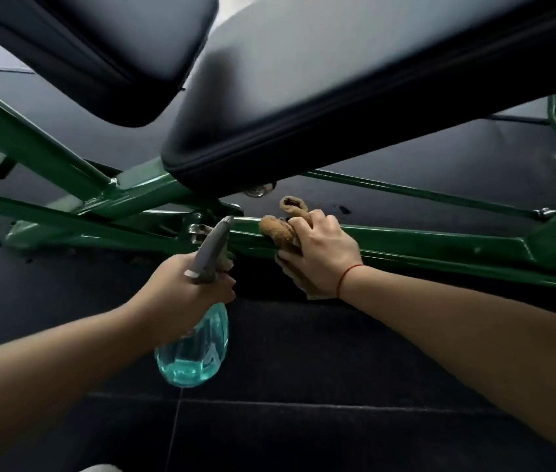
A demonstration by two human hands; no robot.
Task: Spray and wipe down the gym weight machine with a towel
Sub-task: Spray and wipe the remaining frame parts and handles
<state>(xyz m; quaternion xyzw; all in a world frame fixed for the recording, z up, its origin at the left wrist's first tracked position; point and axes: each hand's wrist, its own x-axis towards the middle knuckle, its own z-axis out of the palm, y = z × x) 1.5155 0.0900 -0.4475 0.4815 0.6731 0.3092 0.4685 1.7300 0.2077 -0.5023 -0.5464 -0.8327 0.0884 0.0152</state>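
Left hand — closed round the neck of a spray bottle, grey trigger head up, nozzle aimed at the frame; whether a finger sits on the trigger cannot be told from this angle.

Right hand — fingers curled over a bunched tan towel, pressing it onto the top of the lower green frame rail. A thin red cord circles the wrist.

Spray bottle — clear teal, partly filled with liquid. Probably light, rigid and slick if wet; best held at the neck under the trigger head, as now.

Towel — soft, limp, thick pile; loose ends stick up past the fingers. Judged to drag well on the paint and fold round the rail's edges — best gripped in a wad with the palm on top.

Weight machine — green painted steel tubing, glossy, with bolts and joints near the nozzle. Two black padded cushions overhang the rail, blurred.

Floor — dark tiles.
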